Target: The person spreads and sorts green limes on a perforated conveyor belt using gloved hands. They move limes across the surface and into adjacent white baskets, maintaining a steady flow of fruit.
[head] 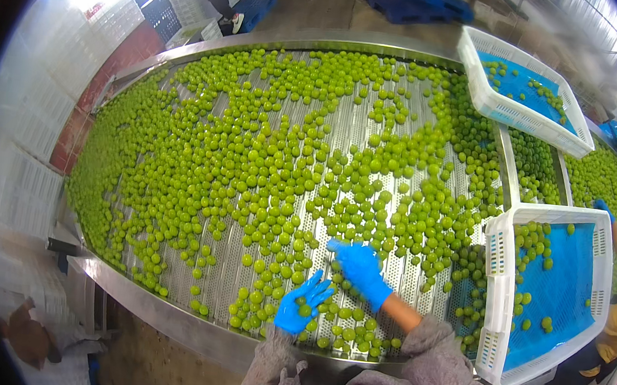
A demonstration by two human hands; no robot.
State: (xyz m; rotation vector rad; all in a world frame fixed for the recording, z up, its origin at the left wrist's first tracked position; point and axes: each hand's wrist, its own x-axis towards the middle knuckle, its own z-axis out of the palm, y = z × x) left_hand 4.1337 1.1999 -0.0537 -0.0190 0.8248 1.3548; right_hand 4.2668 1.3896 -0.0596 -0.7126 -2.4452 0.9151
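Observation:
Many round green fruits (267, 160) lie spread over a perforated metal conveyor (344, 120). My left hand (301, 307), in a blue glove, is palm up near the conveyor's near edge, fingers spread, with a green fruit resting on the palm. To its right and farther in, my right hand (359, 268), also gloved in blue, reaches palm down over the fruits; its fingertips are blurred, and whether it grips a fruit is hidden. On the right, a white plastic crate (495, 291) with a blue liner holds some green fruits.
Another white crate (524, 122) with blue lining and fruits sits at the far right edge. A metal rail (188, 315) borders the near side. Co-workers stand at the right, one gloved hand (604, 209) beside the near crate. Blue pallets (412, 6) lie on the floor beyond.

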